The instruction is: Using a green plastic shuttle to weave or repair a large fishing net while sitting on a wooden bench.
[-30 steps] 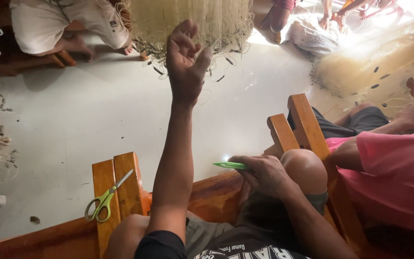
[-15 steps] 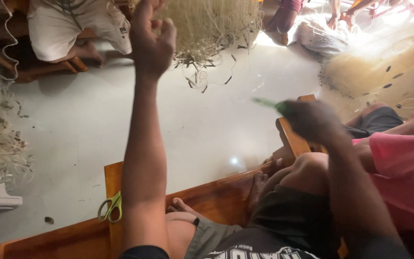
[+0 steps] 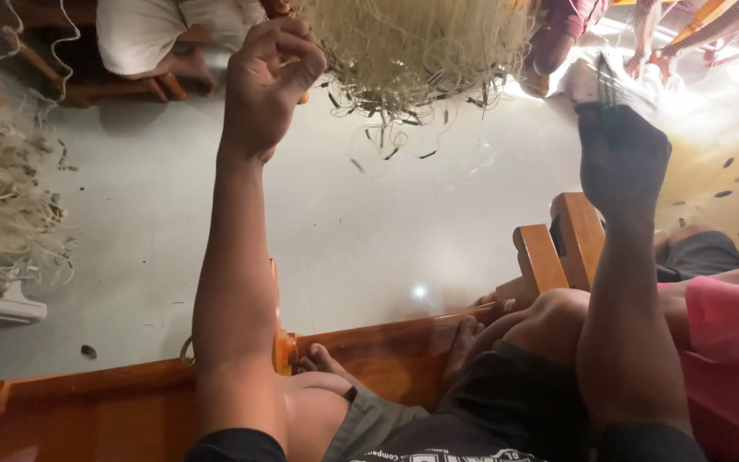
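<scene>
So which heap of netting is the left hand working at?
The hanging net bundle at top centre, right beside the raised left hand; the other heap lies far left.

My right hand [image 3: 622, 158] hides most of the green tool [image 3: 606, 81], and the net [image 3: 421, 43] runs past the top edge.

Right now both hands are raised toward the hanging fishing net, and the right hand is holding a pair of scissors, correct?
Not quite. The right hand holds a slim green netting needle, not scissors, as the head view shows. Both it and the left hand are indeed raised toward the fishing net.
</scene>
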